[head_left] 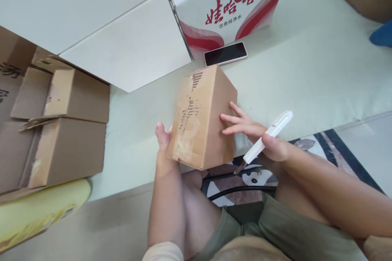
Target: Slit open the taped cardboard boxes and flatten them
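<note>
A small taped cardboard box [222,126] is tilted in front of me, just above or on the edge of the pale surface. My left hand [164,140] holds it from the left and below; the thumb shows, the other fingers are hidden behind the box. My right hand [260,134] has a white utility knife [269,136] gripped at the base of the thumb, its blade end pointing down toward my lap. The fingers of that same hand are spread against the box's right side. Worn dark print and clear tape mark the box's top.
A phone [226,54] lies behind the box, by a white and red carton [228,8]. White panels [128,45] stand at the upper left. Opened cardboard boxes [75,151] are on the left above a yellow container [45,216]. A blue object [382,35] shows at right.
</note>
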Tool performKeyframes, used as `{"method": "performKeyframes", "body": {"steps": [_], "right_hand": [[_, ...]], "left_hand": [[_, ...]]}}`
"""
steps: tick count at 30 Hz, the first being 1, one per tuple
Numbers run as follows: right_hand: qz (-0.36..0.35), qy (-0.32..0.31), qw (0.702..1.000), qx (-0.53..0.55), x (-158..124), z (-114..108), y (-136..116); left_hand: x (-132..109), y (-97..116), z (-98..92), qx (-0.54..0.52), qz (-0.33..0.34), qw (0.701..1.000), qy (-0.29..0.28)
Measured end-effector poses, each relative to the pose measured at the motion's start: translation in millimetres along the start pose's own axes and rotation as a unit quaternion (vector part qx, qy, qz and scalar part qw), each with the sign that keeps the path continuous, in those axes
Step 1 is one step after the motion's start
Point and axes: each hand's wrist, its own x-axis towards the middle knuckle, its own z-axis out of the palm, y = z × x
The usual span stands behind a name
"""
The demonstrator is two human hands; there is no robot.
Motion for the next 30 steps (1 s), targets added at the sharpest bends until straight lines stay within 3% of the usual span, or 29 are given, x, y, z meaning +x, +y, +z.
{"method": "performKeyframes", "body": {"steps": [3,6,9,13,17,20,24,27,30], "right_hand": [[-0.027,0.046,0.998,0.018,0,3,-6],[-0.017,0.141,0.989,0.039,0,2,-5],[0.024,0.213,0.976,0.026,3,-4,5],[0.101,0.249,0.957,0.104,9,-8,21],[0.16,0.289,0.937,0.113,12,-2,28],[0.165,0.308,0.933,0.084,11,1,27],[0.198,0.314,0.917,0.147,11,1,23],[0.203,0.274,0.912,0.229,13,0,19],[0.165,0.245,0.916,0.27,14,0,16]], "left_hand": [[-8,5,8.1,-0.01,-0.046,0.999,0.003],[-5,10,11.5,-0.019,-0.004,1.0,0.017],[5,12,11.0,-0.018,0.052,0.997,0.046],[13,15,14.0,0.023,0.041,0.995,0.092],[10,17,17.7,-0.003,0.021,0.998,0.063],[6,14,16.1,-0.025,0.029,0.999,0.036],[4,12,12.9,-0.006,0.036,0.999,0.035],[4,13,10.0,-0.006,0.031,0.999,0.03],[8,12,5.0,-0.004,0.028,0.999,0.037]]}}
